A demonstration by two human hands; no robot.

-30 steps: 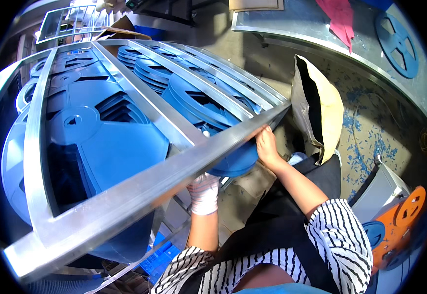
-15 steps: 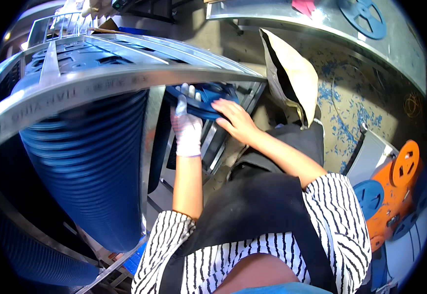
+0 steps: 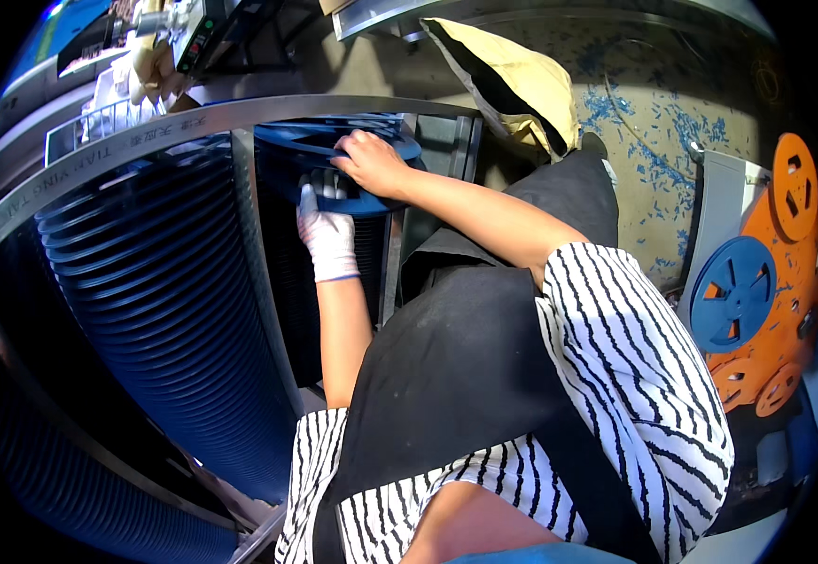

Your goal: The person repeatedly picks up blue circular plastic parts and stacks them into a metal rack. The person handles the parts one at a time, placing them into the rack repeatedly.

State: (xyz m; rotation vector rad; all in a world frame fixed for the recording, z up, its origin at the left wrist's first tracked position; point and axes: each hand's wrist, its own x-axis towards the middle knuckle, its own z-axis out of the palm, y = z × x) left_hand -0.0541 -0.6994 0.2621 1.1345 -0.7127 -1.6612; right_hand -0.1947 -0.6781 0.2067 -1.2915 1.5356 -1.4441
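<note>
Blue plastic reels [image 3: 282, 141] lie flat inside a section of the metal rack, in front of me. My left hand [image 3: 327, 230], in a white knit glove, grips the near edge of a blue reel, thumb on the near side and fingers reaching through its opening. Bare, my right hand [image 3: 371, 165] curls over the right part of the reel. Whether both hands hold one reel or two lying close together, I cannot tell. My left fingers are partly hidden by the blue plastic.
Left of my hands, a tall stack of blue reels [image 3: 164, 310] stands behind the metal rack's curved rail [image 3: 211, 115]. Ahead lies an open pale yellow sack [image 3: 521, 80]. Blue scraps litter the floor [image 3: 648, 141]. At right, an orange panel [image 3: 785, 273] carries orange and blue wheels.
The view has shifted. Both hands and the blue reel have gone from the rack's right end to over the section beside the tall stack, my right hand now farther in than my left.
</note>
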